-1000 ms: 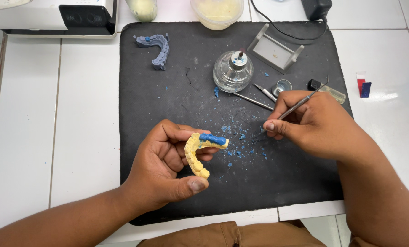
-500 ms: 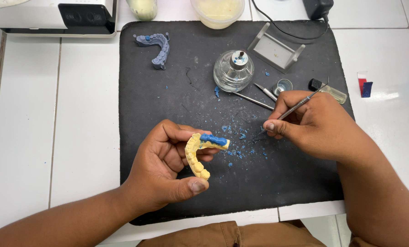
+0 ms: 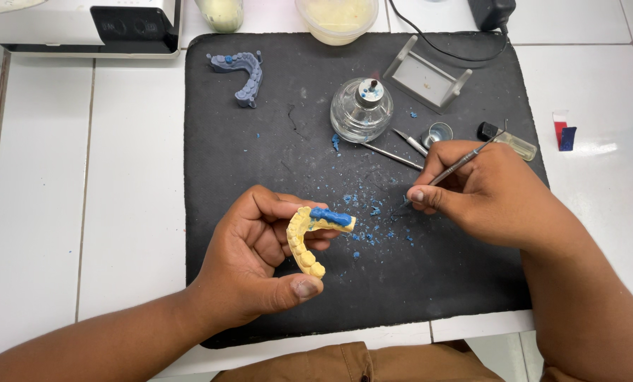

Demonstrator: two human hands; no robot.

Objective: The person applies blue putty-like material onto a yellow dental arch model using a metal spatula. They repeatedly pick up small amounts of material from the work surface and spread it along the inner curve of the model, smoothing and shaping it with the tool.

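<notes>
My left hand grips a yellow dental arch model with a strip of blue wax on one end, held just above the black mat. My right hand pinches a thin metal carving tool like a pen, its tip pointing left toward the model, a short gap away. Blue wax crumbs lie scattered on the mat between the hands.
A glass spirit lamp, a grey dental model, a grey stand, two metal instruments, a small round dish and a small vial sit on the mat. A pale tub and a white machine stand behind.
</notes>
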